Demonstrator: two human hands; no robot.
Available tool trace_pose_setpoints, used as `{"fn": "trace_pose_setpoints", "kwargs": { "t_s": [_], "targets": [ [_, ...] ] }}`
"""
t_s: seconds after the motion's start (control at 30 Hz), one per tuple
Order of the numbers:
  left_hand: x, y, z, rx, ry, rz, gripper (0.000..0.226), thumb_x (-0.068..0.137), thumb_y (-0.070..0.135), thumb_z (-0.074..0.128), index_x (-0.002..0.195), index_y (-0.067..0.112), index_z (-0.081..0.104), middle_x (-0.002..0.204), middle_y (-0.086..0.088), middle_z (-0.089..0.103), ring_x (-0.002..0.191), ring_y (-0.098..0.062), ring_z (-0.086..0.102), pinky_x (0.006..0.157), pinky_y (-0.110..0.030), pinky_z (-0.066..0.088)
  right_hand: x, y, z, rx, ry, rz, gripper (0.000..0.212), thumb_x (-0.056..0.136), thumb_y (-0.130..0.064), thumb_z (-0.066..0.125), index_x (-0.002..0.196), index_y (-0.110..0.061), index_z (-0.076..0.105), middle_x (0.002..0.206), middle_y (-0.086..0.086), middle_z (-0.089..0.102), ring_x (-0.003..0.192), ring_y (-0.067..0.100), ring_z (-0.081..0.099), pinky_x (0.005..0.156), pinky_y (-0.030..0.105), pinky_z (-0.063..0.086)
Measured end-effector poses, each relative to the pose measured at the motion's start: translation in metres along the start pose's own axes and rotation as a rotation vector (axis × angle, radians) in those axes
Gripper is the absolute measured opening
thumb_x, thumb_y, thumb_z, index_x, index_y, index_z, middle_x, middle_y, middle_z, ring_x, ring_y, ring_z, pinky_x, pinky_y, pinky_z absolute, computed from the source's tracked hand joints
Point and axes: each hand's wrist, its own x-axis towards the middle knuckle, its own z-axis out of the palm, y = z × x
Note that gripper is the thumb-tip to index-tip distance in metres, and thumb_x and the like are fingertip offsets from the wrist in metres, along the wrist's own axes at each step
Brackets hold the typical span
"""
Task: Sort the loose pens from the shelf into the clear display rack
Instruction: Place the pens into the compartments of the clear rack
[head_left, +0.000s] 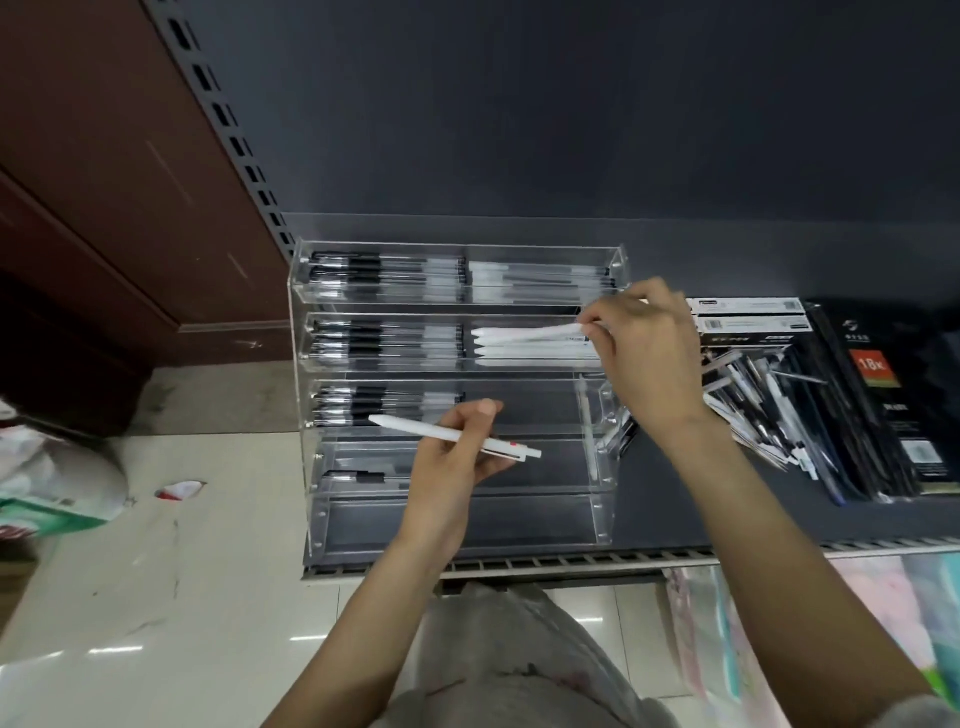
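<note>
A clear tiered display rack (306, 395) stands on the dark shelf (727, 519). Black-and-clear pens fill its left compartments on the upper three tiers, and white pens lie in the right compartment of the second tier. My right hand (649, 348) pinches the end of a white pen (540, 332) that lies tilted over those white pens. My left hand (457, 447) holds another white pen (441, 431) in front of the rack's third tier, its tip pointing left. A heap of loose pens (763, 405) lies on the shelf to the right of the rack.
Two long white boxes (748, 314) sit behind the loose pens, and a black packet marked 18x (893, 405) lies at the far right. A single black pen (358, 475) rests in a lower tier. The shelf's front edge (571, 561) runs below, with tiled floor and bags at left.
</note>
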Motion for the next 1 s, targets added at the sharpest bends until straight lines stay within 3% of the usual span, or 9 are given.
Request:
{"fn": "trace_pose_setpoints", "kwargs": {
  "t_s": [0.27,0.4,0.53,0.6,0.7,0.77,0.87,0.93,1.0],
  "targets": [
    [0.0,0.005,-0.008,-0.08,0.041,-0.005,0.007,0.09,0.016,0.057,0.086,0.011,0.06,0.096,0.0,0.064,0.067,-0.003,0.066,0.059,-0.017,0.054,-0.001,0.001,0.021,-0.229,-0.1,0.022,0.01,0.066,-0.007,0.081,0.064,-0.014,0.074,0.079,0.002,0.066,0.079,0.029,0.054,0.072,0.032,0.046],
    [0.001,0.003,-0.007,-0.086,0.056,-0.006,0.01,0.09,0.018,0.058,0.083,0.011,0.059,0.094,0.001,0.064,0.073,-0.004,0.066,0.06,-0.017,0.053,-0.01,-0.005,0.005,0.099,-0.063,0.078,0.014,0.078,-0.004,0.073,0.091,-0.009,0.075,0.093,0.006,0.064,0.084,0.024,0.057,0.078,0.029,0.047],
    [0.005,0.005,0.001,-0.066,0.045,0.049,0.011,0.09,0.018,0.059,0.084,0.009,0.058,0.08,0.003,0.061,0.067,-0.004,0.065,0.062,-0.018,0.054,-0.042,-0.039,-0.028,0.549,-0.266,0.139,0.023,0.085,-0.023,0.067,0.108,-0.018,0.069,0.093,-0.009,0.066,0.077,-0.01,0.056,0.075,0.004,0.039],
    [0.007,0.006,0.01,-0.039,0.01,0.084,0.011,0.09,0.017,0.059,0.086,0.007,0.058,0.074,0.002,0.059,0.064,-0.006,0.065,0.063,-0.019,0.054,-0.057,-0.052,-0.032,0.596,-0.33,0.155,0.021,0.082,-0.024,0.07,0.103,-0.021,0.071,0.088,-0.014,0.069,0.078,-0.01,0.06,0.072,0.002,0.039],
    [0.008,0.011,0.024,-0.011,-0.082,0.124,0.014,0.088,0.019,0.06,0.091,0.005,0.059,0.072,0.004,0.061,0.067,-0.008,0.065,0.065,-0.02,0.054,-0.062,-0.048,-0.034,0.602,-0.256,0.198,0.012,0.08,-0.015,0.072,0.091,-0.02,0.072,0.078,-0.013,0.068,0.07,0.0,0.06,0.065,0.008,0.042],
    [0.011,0.017,0.027,0.218,-0.204,0.143,0.03,0.084,0.038,0.056,0.096,0.011,0.061,0.08,0.005,0.067,0.076,-0.009,0.067,0.072,-0.022,0.054,-0.057,-0.031,-0.039,0.506,-0.15,0.206,0.01,0.081,-0.013,0.071,0.091,-0.018,0.071,0.078,-0.011,0.067,0.068,0.003,0.058,0.066,0.013,0.044],
    [0.021,0.026,0.015,0.862,-0.272,0.414,0.034,0.084,0.055,0.051,0.094,0.025,0.063,0.09,0.011,0.068,0.082,-0.001,0.063,0.075,-0.014,0.048,-0.042,0.003,-0.039,0.291,0.022,0.227,0.009,0.084,-0.018,0.069,0.092,-0.015,0.072,0.087,-0.003,0.069,0.084,0.017,0.058,0.077,0.022,0.041],
    [0.03,0.034,0.006,0.99,-0.17,0.757,0.019,0.091,0.036,0.056,0.099,0.02,0.065,0.092,0.01,0.066,0.082,-0.001,0.06,0.073,-0.015,0.047,-0.031,0.021,-0.029,0.157,0.058,0.19,0.011,0.083,-0.024,0.067,0.089,-0.017,0.074,0.093,0.001,0.067,0.091,0.028,0.055,0.082,0.03,0.04],
    [0.042,0.037,0.001,1.097,-0.09,0.981,0.024,0.093,0.027,0.051,0.109,0.015,0.064,0.101,0.003,0.063,0.093,-0.008,0.057,0.08,-0.019,0.046,-0.024,0.027,-0.016,0.081,0.059,0.133,0.008,0.08,-0.026,0.07,0.084,-0.021,0.075,0.097,0.004,0.063,0.089,0.032,0.052,0.082,0.035,0.041]
  ]
}}
